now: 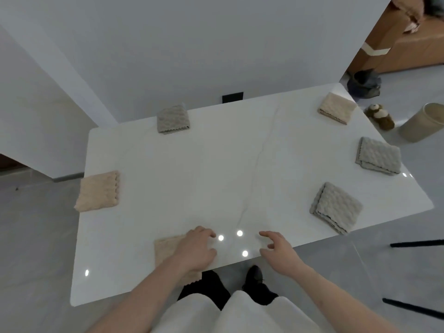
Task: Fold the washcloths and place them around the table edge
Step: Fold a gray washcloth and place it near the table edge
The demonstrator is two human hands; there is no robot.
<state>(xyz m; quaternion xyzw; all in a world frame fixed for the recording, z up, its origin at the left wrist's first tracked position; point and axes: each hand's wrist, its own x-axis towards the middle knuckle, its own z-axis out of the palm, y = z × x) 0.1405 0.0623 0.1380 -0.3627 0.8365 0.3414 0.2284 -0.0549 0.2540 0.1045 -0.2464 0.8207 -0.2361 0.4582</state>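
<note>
The folded beige washcloth (165, 251) lies at the near edge of the white worktop (216, 169), with the left hand (195, 251) resting on it, fingers relaxed and gripping nothing; the right hand (278, 251) hovers just beside it over bare worktop, fingers loosely spread and empty. Five more folded washcloths lie along the worktop edges: beige (98, 191) at left, grey (172, 119) at far left, beige (336, 108) at far right, and two grey (378, 156) (336, 207) along the right side. Off the worktop's far right corner, on the floor, are a stuffed toy (380, 116) and a beige bin (422, 123).

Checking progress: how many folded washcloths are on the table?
6: grey far-left, beige far-right, two grey along right, beige left, beige under left hand.
</note>
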